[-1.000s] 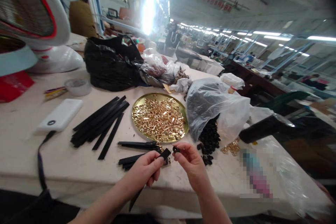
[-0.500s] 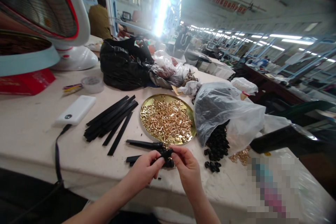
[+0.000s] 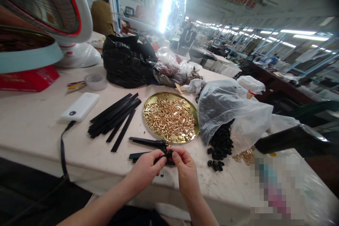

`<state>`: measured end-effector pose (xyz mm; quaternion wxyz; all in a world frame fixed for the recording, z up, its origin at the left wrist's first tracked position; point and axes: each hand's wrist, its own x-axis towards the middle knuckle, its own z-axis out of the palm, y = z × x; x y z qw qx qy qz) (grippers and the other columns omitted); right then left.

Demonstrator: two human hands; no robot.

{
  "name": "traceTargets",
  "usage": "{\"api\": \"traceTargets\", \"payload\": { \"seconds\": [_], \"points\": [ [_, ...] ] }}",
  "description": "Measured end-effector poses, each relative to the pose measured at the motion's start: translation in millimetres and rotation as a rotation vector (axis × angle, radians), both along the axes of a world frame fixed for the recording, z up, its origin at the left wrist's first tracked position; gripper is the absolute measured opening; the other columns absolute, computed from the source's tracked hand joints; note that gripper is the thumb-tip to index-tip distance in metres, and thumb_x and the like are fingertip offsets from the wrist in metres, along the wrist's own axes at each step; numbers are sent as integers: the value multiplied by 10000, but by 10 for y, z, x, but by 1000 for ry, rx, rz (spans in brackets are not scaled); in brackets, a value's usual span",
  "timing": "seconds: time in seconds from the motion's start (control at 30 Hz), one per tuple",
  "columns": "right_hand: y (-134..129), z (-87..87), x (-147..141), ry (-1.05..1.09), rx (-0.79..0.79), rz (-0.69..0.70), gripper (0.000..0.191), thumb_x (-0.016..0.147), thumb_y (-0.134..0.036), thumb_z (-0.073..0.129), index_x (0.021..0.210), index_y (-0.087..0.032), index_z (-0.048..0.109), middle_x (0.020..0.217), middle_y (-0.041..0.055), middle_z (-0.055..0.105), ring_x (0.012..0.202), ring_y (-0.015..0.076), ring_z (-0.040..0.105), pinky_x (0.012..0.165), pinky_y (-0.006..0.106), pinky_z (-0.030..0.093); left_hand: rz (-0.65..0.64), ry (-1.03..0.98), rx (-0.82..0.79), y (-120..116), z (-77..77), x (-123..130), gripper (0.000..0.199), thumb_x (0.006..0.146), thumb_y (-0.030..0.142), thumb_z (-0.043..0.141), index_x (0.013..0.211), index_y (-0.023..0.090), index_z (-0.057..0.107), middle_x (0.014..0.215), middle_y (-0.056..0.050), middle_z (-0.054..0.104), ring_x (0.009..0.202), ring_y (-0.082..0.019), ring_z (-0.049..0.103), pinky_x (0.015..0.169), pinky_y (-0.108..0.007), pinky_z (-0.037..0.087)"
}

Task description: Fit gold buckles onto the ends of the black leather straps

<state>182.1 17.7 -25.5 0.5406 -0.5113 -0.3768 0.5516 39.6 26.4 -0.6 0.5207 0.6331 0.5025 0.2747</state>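
Note:
My left hand (image 3: pixel 148 167) and my right hand (image 3: pixel 187 169) meet at the front of the table, both closed in a pinch. Between their fingertips is a small black strap (image 3: pixel 166 154), partly covered by the fingers. More black straps (image 3: pixel 148 143) lie just behind and to the left of my hands, one end close to my fingers. Beyond them stands a round gold tray (image 3: pixel 146 127) heaped with small gold metal buckles (image 3: pixel 171 118). To its left, flat black strips (image 3: pixel 115 114) are piled loosely.
Small black pieces (image 3: pixel 221 141) spill from a clear plastic bag (image 3: pixel 219 100) on the right. A white power bank (image 3: pixel 79 107) with a cable lies left. Behind are a black bag (image 3: pixel 127 61), a round plastic tub (image 3: pixel 95 82) and a fan (image 3: pixel 76 56). A person (image 3: pixel 102 14) sits far back.
The camera view has shifted slightly. My fingers have moved a little on the black strap, which now shows less between them. Both hands stay pinched together at the same spot.

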Motion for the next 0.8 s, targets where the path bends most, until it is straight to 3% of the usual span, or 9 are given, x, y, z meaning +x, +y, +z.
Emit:
{"api": "traceTargets", "payload": {
  "seconds": [0.17,0.27,0.37,0.5,0.57,0.67,0.8],
  "points": [
    [-54,-61,-161,323,-75,-111,154,705,-334,646,786,-206,622,860,15,686,804,151,606,791,317,452,51,-46,-8,-58,-17,57,239,813,354,401,699,178,516,542,56,462,508,-102,438,496,-202,329],
    [-76,-94,-220,401,-102,-156,185,672,-330,675,804,-219,609,863,8,684,829,152,606,802,312,446,77,-50,-19,-72,-23,73,234,817,356,400,703,179,503,532,60,451,497,-101,433,495,-203,333],
    [-86,-123,-187,359,-98,-156,216,684,-361,654,839,-224,590,854,4,665,822,157,595,792,315,442,56,-40,-28,-65,-24,62,230,817,352,395,714,179,506,530,58,456,503,-105,443,498,-206,340],
    [-70,-137,-91,221,-117,-38,203,694,-376,642,778,-203,578,710,-28,595,663,124,533,663,262,430,-9,-19,-43,-56,-23,43,196,810,326,405,754,173,514,566,48,484,516,-107,463,524,-217,359],
    [-60,-128,-83,169,-131,35,188,698,-361,641,716,-192,559,636,-41,543,596,111,484,598,244,405,24,-42,-46,-62,-26,41,190,808,313,415,894,168,503,627,32,524,557,-117,490,556,-230,384],
    [-62,-90,-112,144,-123,91,188,732,-365,606,714,-185,552,611,-44,505,565,101,446,567,235,381,44,-123,-46,-75,-23,24,368,801,271,430,1152,172,379,796,-17,579,682,-136,529,634,-250,423],
    [-102,-13,-120,71,-56,91,188,748,-375,590,738,-190,556,625,-37,518,593,109,469,600,245,394,-22,-197,-110,-75,-24,-47,482,785,180,383,1249,159,256,774,-3,554,581,-104,498,574,-240,424]
  ]
}}
